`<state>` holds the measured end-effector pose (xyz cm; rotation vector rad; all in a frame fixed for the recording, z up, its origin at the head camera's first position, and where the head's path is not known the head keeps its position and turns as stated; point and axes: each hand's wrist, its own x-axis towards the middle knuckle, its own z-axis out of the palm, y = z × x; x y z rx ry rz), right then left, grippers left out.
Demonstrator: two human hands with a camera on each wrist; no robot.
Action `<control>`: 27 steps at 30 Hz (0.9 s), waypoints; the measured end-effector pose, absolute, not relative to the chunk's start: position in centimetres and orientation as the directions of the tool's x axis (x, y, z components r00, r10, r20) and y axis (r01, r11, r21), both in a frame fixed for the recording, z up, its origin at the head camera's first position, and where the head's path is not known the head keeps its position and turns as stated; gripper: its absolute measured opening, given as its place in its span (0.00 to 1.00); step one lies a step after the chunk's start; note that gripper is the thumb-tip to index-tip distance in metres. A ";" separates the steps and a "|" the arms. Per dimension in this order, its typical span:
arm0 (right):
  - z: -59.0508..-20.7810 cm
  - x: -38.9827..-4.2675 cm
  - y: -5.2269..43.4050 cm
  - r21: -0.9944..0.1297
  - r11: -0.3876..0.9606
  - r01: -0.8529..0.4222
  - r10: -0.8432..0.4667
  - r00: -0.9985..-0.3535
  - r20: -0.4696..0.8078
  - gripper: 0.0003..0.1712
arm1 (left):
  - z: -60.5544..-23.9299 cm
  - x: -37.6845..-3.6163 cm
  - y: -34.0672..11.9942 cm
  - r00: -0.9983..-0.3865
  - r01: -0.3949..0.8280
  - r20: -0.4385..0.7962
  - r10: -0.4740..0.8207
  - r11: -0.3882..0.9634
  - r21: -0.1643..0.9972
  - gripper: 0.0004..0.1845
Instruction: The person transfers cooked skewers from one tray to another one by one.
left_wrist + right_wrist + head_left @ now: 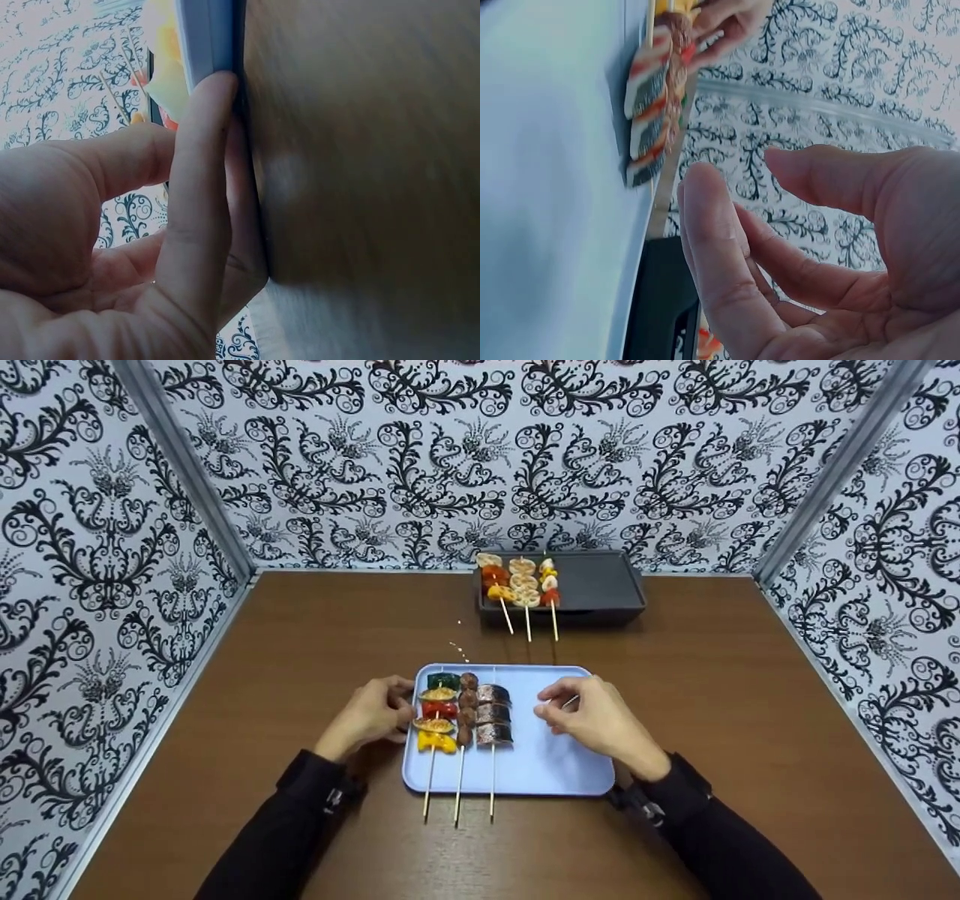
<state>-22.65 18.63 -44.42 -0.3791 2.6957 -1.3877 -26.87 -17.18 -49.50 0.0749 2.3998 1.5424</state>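
A pale blue tray (544, 772) lies on the table with three skewers side by side on its left half. They are a vegetable skewer (436, 726), a meatball skewer (468, 700) and a skewer of dark-skinned fish pieces (493, 713). Their sticks jut past the tray's near edge. At the tray's left side, my left hand (367, 716) touches the outer rim (202, 37) with a fairly straight finger, its thumb near the edge. Over the right part of the tray hovers my right hand (600, 716), with nothing between its parted thumb and fingers.
Farther back stands a dark grill plate (592, 577) with three skewers (525, 581) on its left half, sticks toward me. Small white bits (459, 649) dot the brown table (337, 622) between plate and tray. Patterned walls (480, 465) enclose the back and sides.
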 end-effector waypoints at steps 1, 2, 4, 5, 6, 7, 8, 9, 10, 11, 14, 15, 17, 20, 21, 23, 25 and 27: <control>-44.3 -22.8 18.8 -0.806 0.562 -0.186 -0.251 -0.967 0.049 0.12 | -49.5 -26.9 -17.2 -0.957 -0.109 -0.212 0.199 0.427 0.898 0.29; -44.3 -23.0 19.0 -0.803 0.564 -0.190 -0.244 -0.968 0.058 0.13 | -49.4 -26.9 -17.2 -0.956 -0.109 -0.212 0.200 0.429 0.897 0.29; -44.1 -23.3 19.4 -0.793 0.576 -0.196 -0.225 -0.971 0.077 0.14 | -49.3 -26.9 -17.2 -0.956 -0.107 -0.213 0.200 0.438 0.893 0.29; -44.0 -23.5 19.6 -0.788 0.582 -0.199 -0.216 -0.973 0.086 0.14 | -49.3 -26.9 -17.2 -0.956 -0.106 -0.212 0.200 0.440 0.892 0.29; -43.9 -23.6 19.7 -0.782 0.590 -0.201 -0.207 -0.974 0.094 0.15 | -49.2 -26.9 -17.2 -0.957 -0.104 -0.211 0.201 0.442 0.891 0.29; -43.8 -23.7 20.0 -0.776 0.598 -0.201 -0.197 -0.975 0.101 0.14 | -49.1 -27.0 -17.2 -0.956 -0.104 -0.212 0.201 0.441 0.891 0.29; -43.7 -23.8 20.2 -0.771 0.604 -0.201 -0.186 -0.976 0.109 0.14 | -49.1 -27.0 -17.2 -0.956 -0.106 -0.214 0.203 0.439 0.892 0.29; -43.6 -24.0 20.4 -0.766 0.610 -0.202 -0.178 -0.977 0.116 0.14 | -49.1 -27.0 -17.2 -0.955 -0.109 -0.217 0.204 0.438 0.892 0.29; -43.5 -24.1 20.6 -0.760 0.616 -0.207 -0.173 -0.977 0.126 0.14 | -49.1 -27.1 -17.2 -0.954 -0.114 -0.221 0.205 0.433 0.894 0.29; -43.4 -24.3 20.8 -0.756 0.620 -0.209 -0.168 -0.977 0.132 0.14 | -49.1 -27.1 -17.2 -0.952 -0.118 -0.225 0.207 0.430 0.895 0.29; -43.1 -24.9 21.4 -0.756 0.622 -0.206 -0.150 -0.978 0.143 0.15 | -49.0 -27.3 -17.0 -0.951 -0.126 -0.233 0.204 0.432 0.893 0.31; -43.0 -25.1 21.6 -0.757 0.620 -0.204 -0.145 -0.979 0.144 0.16 | -49.0 -27.3 -16.9 -0.951 -0.125 -0.233 0.204 0.436 0.891 0.31; -42.9 -25.7 22.0 -0.765 0.615 -0.192 -0.131 -0.981 0.141 0.17 | -48.9 -27.4 -16.8 -0.950 -0.122 -0.234 0.205 0.447 0.886 0.33; -42.8 -26.7 22.6 -0.776 0.604 -0.180 -0.115 -0.984 0.138 0.18 | -48.6 -27.5 -16.8 -0.947 -0.129 -0.246 0.204 0.459 0.879 0.35; -42.8 -27.1 22.8 -0.784 0.596 -0.174 -0.108 -0.985 0.137 0.18 | -48.5 -27.5 -16.8 -0.945 -0.135 -0.254 0.206 0.460 0.877 0.35; -42.7 -27.8 23.1 -0.797 0.582 -0.164 -0.097 -0.987 0.132 0.18 | -48.3 -27.5 -16.7 -0.940 -0.149 -0.271 0.208 0.463 0.874 0.36; -42.5 -28.4 23.3 -0.791 0.590 -0.165 -0.092 -0.986 0.138 0.18 | -48.2 -27.5 -16.7 -0.934 -0.163 -0.287 0.210 0.464 0.871 0.37; -42.1 -29.0 23.4 -0.780 0.603 -0.169 -0.090 -0.986 0.144 0.18 | -48.0 -27.7 -16.7 -0.931 -0.170 -0.296 0.213 0.464 0.869 0.37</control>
